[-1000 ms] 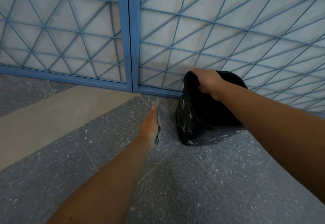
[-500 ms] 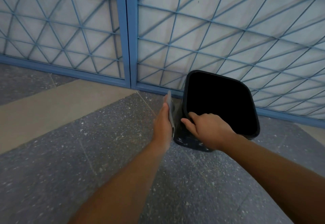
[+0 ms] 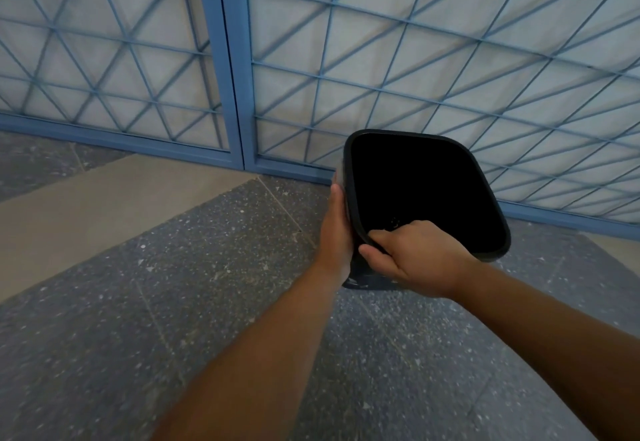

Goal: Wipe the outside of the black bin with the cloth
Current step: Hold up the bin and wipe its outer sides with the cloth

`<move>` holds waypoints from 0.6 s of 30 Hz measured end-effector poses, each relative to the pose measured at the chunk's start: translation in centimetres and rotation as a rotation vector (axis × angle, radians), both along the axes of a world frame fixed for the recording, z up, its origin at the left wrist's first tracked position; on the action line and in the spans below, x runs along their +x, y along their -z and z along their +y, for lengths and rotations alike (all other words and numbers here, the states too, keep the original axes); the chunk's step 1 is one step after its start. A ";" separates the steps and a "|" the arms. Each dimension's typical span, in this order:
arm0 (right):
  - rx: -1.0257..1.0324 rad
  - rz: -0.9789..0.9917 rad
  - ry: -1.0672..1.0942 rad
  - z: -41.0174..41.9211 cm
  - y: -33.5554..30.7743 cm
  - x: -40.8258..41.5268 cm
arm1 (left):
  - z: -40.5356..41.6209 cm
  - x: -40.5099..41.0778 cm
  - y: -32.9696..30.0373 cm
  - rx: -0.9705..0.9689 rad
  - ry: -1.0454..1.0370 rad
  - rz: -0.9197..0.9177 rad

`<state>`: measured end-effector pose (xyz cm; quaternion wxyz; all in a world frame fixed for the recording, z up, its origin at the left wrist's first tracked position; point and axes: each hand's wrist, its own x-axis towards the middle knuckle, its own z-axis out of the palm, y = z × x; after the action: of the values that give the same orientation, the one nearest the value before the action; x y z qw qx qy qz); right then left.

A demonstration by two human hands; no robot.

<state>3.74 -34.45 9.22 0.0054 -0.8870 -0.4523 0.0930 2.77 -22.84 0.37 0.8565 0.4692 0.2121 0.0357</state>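
The black bin (image 3: 491, 198) stands on the floor near the blue gate, its open mouth tipped toward me. My right hand (image 3: 412, 257) grips the bin's near rim, thumb outside and fingers curled over the edge. My left hand (image 3: 336, 232) lies flat against the bin's left outer wall, pressing a thin grey cloth (image 3: 343, 177) between palm and bin. Only a sliver of the cloth shows above my fingers. The bin's lower wall is mostly hidden behind both hands.
A blue metal gate (image 3: 235, 59) with a criss-cross grille and pale backing runs across the back, close behind the bin. The floor is speckled grey stone (image 3: 173, 302) with a beige strip (image 3: 86, 205) on the left.
The bin tipped its mouth toward me. My right hand shifted from the far rim to the near rim. My left hand, with the cloth, moved right onto the bin's left wall.
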 end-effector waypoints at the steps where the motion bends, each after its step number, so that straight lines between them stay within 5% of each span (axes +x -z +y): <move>1: -0.004 -0.003 -0.008 0.0 0.0 0.0 | -0.3 -0.6 -0.1 -0.012 -0.015 0.004; 18: 0.070 -0.001 -0.049 -0.7 0.1 0.3 | 0.4 -1.2 0.1 0.126 -0.025 -0.091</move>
<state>4.08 -35.11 9.11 0.0338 -0.8750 -0.4768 0.0769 1.52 -22.44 0.26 0.8334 0.5175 0.1760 0.0812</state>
